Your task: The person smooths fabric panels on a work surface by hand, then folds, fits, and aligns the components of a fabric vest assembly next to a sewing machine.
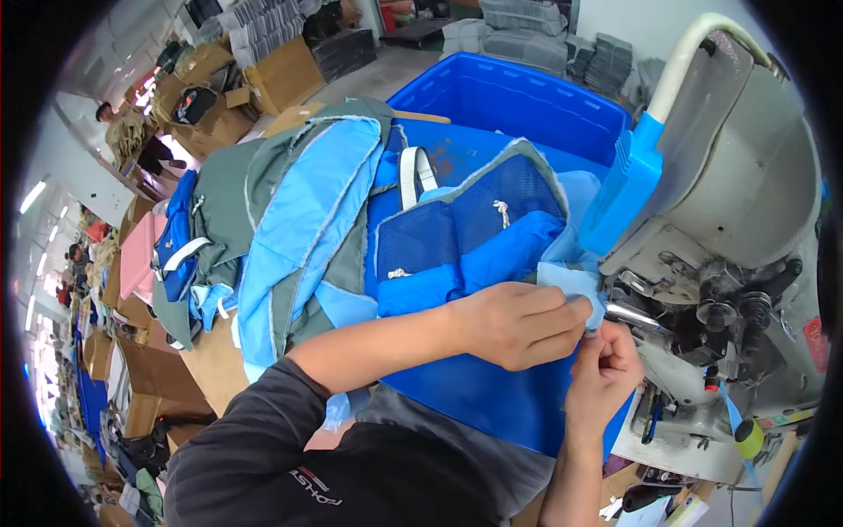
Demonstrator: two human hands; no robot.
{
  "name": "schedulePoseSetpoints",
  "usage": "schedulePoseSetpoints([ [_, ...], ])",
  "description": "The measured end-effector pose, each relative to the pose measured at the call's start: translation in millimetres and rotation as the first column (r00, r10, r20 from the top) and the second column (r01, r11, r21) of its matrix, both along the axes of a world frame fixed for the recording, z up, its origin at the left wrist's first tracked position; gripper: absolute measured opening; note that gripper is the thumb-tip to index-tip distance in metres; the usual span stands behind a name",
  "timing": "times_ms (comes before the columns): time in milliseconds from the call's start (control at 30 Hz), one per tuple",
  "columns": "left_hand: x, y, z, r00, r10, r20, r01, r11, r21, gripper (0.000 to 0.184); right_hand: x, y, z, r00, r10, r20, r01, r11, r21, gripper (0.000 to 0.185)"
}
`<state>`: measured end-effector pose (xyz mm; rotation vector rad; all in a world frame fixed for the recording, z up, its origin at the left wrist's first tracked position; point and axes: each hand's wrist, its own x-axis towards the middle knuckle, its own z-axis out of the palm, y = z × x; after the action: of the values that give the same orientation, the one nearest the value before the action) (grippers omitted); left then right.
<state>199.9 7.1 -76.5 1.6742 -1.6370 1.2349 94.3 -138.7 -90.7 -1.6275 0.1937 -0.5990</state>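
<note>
My left hand (518, 327) is closed on the edge of a light blue fabric piece (571, 279), close to the needle area of a grey sewing machine (746, 167). Just below and to the right, my right hand (606, 373) pinches the lower edge of the same fabric, thumb against fingers. The fabric joins a bag panel with dark blue mesh pockets (505, 198), white cord loops and a white strap (413, 176). This panel lies on a blue work surface (492, 400). The fingertips partly hide the fabric edge.
Left of the mesh panel lie grey and light blue sewn pieces (307, 220). Behind the work surface stands a blue plastic bin (527, 92). A blue lamp-like attachment (623, 189) hangs beside the machine. Cardboard boxes (281, 75) and another person (132, 136) are farther back.
</note>
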Motion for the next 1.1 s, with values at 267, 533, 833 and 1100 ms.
schedulePoseSetpoints([
  [267,5,-2,-1,0.997,-0.029,-0.067,0.029,1.000,0.003,0.027,2,5,7,1.000,-0.026,-0.003,0.026,0.999,0.032,0.008],
  [533,-3,4,7,0.941,-0.035,-0.336,0.069,0.994,0.090,0.033,1,0,11,0.999,0.016,-0.047,-0.013,0.998,0.062,0.013],
  [833,-11,4,5,0.900,-0.030,-0.436,0.070,0.995,0.075,0.036,1,-1,15,0.997,0.037,-0.064,-0.030,0.994,0.107,0.010],
  [1100,-15,7,4,0.895,-0.010,-0.446,0.078,0.988,0.135,0.035,-2,-9,28,0.989,0.114,-0.097,-0.101,0.987,0.129,0.027],
])
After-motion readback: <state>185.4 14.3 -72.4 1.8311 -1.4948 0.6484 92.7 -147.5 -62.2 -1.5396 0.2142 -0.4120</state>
